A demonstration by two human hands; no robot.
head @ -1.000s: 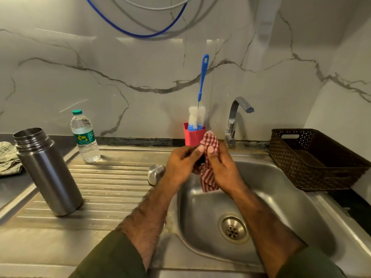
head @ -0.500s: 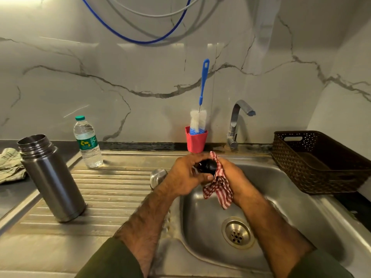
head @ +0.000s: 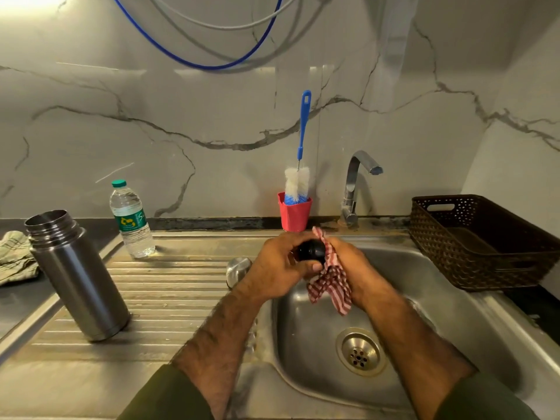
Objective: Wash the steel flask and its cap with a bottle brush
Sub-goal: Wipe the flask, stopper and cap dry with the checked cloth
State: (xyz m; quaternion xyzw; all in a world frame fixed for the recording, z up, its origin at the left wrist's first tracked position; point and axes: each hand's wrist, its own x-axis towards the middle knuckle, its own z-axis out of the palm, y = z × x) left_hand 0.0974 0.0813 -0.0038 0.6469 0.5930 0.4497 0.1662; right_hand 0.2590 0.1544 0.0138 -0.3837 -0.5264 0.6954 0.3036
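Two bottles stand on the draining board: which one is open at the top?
The steel flask, nearest the left edge: its threaded mouth is uncovered. The clear water bottle behind it has its green cap on.

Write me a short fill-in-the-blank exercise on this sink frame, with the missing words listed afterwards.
1. The bottle brush stands head down in a ____ cup.
2. The steel flask stands on the drainboard with its cap ____.
3. The left hand grips a dark round piece while the right hand holds a red-and-white checked ____.
4. The basket sits to the ____ of the tap.

Missing words: red; off; cloth; right
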